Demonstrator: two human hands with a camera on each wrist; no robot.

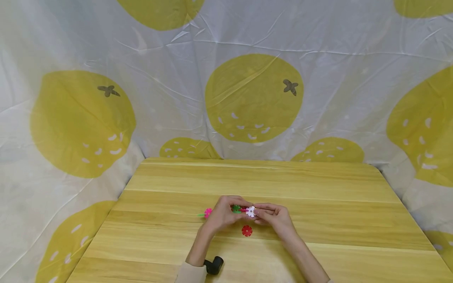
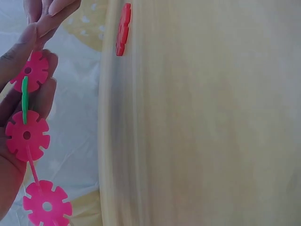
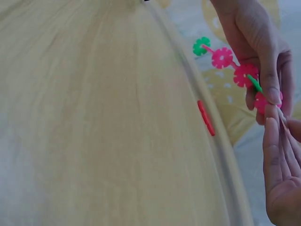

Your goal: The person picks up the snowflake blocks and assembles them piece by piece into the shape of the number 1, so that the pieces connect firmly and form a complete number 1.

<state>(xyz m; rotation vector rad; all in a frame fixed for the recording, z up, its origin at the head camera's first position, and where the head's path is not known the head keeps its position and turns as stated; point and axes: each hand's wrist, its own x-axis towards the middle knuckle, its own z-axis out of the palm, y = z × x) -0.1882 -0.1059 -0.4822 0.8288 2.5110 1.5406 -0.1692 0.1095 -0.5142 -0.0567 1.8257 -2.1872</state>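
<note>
A chain of flower-shaped plastic discs, pink and green with notched edges, runs along my left hand (image 1: 223,212). Its end pink disc (image 2: 29,70) is pinched between my left thumb and fingers. A green disc (image 2: 25,101) slots crosswise between that one and a second pink disc (image 2: 27,135); a further pink disc (image 2: 47,203) follows, with a green disc (image 3: 201,46) at the far end. My right hand (image 1: 277,220) pinches a white disc (image 1: 251,212) at the chain's end, fingertips of both hands close together. A loose red disc (image 1: 247,230) lies on the table below the hands.
The wooden table (image 1: 318,184) stretches out around the hands. A black device (image 1: 214,265) sits beside the left sleeve. White cloth (image 1: 170,98) printed with yellow fruit hangs behind and at the sides of the table.
</note>
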